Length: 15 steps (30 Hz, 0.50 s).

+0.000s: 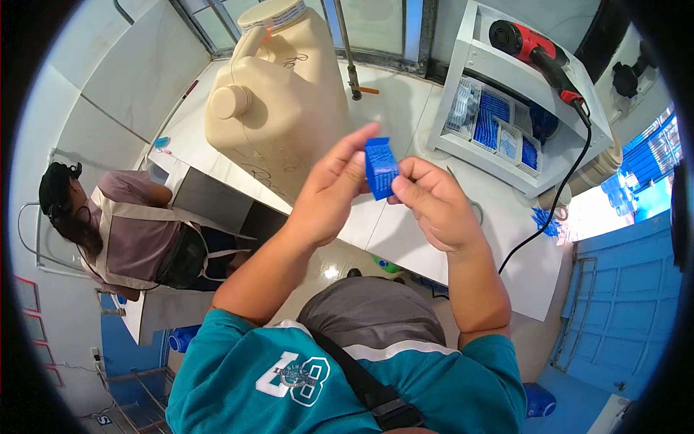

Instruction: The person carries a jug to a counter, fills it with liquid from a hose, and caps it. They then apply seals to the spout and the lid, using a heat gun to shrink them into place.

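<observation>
A small blue printed packet (381,168) is held up in front of me, over the edge of the white counter (405,242). My left hand (329,186) pinches its left side between thumb and fingers. On the packet's lower right, my right hand (436,199) has its thumb and fingertips closed. Behind my left hand stands a large cream plastic jug (282,108) with a round cap. Whatever lies between the fingertips and the packet's back is hidden.
A white shelf unit (448,119) with baskets of blue packets (491,119) stands right, a red and black heat gun (528,47) on top, its black cord crossing the counter. Blue strips (546,220) lie at the right. Another person (137,224) is at the left.
</observation>
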Each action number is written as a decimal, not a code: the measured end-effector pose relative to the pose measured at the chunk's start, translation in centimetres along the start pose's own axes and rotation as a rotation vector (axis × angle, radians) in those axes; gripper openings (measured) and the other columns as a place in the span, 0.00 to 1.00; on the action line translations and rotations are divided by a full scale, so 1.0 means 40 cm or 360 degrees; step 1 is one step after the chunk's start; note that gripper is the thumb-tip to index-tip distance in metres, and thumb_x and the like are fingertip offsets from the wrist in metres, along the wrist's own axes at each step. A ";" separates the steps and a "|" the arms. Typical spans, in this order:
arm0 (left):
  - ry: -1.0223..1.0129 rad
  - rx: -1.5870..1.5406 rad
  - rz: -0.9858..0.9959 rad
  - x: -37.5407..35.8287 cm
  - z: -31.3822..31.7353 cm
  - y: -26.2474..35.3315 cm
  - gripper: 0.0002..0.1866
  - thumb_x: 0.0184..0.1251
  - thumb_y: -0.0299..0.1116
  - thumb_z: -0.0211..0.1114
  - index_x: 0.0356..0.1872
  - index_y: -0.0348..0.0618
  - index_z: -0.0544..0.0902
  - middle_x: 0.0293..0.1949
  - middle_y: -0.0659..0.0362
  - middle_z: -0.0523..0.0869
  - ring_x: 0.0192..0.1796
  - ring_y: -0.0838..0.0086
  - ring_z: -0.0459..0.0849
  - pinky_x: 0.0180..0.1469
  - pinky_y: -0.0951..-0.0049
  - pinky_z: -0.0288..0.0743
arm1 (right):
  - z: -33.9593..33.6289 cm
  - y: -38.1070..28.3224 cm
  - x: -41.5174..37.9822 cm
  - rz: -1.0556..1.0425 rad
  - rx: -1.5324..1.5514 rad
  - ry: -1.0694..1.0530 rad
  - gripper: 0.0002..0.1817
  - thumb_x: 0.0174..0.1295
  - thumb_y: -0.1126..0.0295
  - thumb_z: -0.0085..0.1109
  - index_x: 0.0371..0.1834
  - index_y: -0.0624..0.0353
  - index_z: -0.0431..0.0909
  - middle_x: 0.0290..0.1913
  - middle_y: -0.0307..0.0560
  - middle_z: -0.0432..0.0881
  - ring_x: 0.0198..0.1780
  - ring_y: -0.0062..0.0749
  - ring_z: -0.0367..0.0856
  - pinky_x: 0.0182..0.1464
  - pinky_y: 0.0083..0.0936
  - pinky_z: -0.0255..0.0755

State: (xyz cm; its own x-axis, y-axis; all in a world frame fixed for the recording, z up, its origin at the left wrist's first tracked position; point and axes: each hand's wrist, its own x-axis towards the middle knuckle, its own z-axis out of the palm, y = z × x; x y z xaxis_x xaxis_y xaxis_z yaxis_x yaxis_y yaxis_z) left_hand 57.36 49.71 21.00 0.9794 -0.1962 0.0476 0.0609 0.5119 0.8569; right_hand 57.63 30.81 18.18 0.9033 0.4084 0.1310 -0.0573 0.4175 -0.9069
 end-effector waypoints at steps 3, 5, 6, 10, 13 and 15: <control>-0.0413 0.0787 0.0171 0.005 -0.022 -0.012 0.15 0.83 0.31 0.57 0.64 0.38 0.78 0.62 0.55 0.80 0.62 0.73 0.80 0.65 0.66 0.74 | 0.017 0.012 0.004 0.0085 0.0035 0.0039 0.06 0.76 0.69 0.60 0.47 0.59 0.77 0.40 0.33 0.79 0.43 0.14 0.74 0.50 0.19 0.71; -0.0381 0.0819 0.0307 -0.010 -0.013 -0.022 0.16 0.83 0.30 0.57 0.66 0.37 0.75 0.57 0.55 0.82 0.59 0.73 0.80 0.63 0.68 0.74 | 0.031 0.035 0.005 0.0050 -0.0011 0.0183 0.06 0.77 0.68 0.60 0.47 0.59 0.77 0.40 0.34 0.79 0.42 0.13 0.74 0.49 0.18 0.71; -0.0381 0.0820 0.0307 -0.012 -0.016 -0.030 0.16 0.83 0.30 0.57 0.66 0.37 0.75 0.57 0.55 0.82 0.59 0.73 0.80 0.63 0.68 0.74 | 0.034 0.050 0.003 -0.0107 -0.0130 0.0259 0.07 0.77 0.68 0.60 0.47 0.59 0.76 0.40 0.34 0.79 0.41 0.13 0.74 0.47 0.17 0.71; -0.0168 0.0903 0.0501 -0.012 -0.017 -0.076 0.14 0.83 0.26 0.54 0.64 0.36 0.76 0.54 0.54 0.82 0.55 0.74 0.80 0.62 0.70 0.74 | 0.048 0.054 0.005 -0.0391 -0.0337 0.0335 0.09 0.77 0.67 0.60 0.46 0.60 0.74 0.38 0.34 0.78 0.39 0.13 0.74 0.43 0.15 0.71; -0.0061 0.1375 0.0698 -0.015 -0.007 -0.077 0.15 0.83 0.24 0.50 0.63 0.36 0.76 0.52 0.54 0.83 0.52 0.75 0.81 0.58 0.72 0.75 | 0.060 0.074 0.028 -0.0461 -0.0465 0.0499 0.09 0.78 0.65 0.59 0.46 0.60 0.74 0.36 0.34 0.77 0.39 0.13 0.74 0.43 0.15 0.71; 0.0063 0.1732 0.0837 -0.015 0.010 -0.073 0.13 0.85 0.27 0.49 0.60 0.35 0.77 0.50 0.55 0.82 0.51 0.79 0.80 0.56 0.75 0.75 | 0.061 0.093 0.042 -0.0464 -0.0342 0.0550 0.10 0.77 0.65 0.60 0.46 0.60 0.74 0.36 0.34 0.77 0.39 0.13 0.73 0.43 0.16 0.71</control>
State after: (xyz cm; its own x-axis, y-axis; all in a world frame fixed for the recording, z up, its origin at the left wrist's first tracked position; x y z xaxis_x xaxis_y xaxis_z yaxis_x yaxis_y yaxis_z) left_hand 56.50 48.00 18.67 0.8422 -0.1399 0.5207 -0.5219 -0.4540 0.7221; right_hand 57.91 35.03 16.00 0.9587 -0.0084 0.2842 0.2749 0.2829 -0.9189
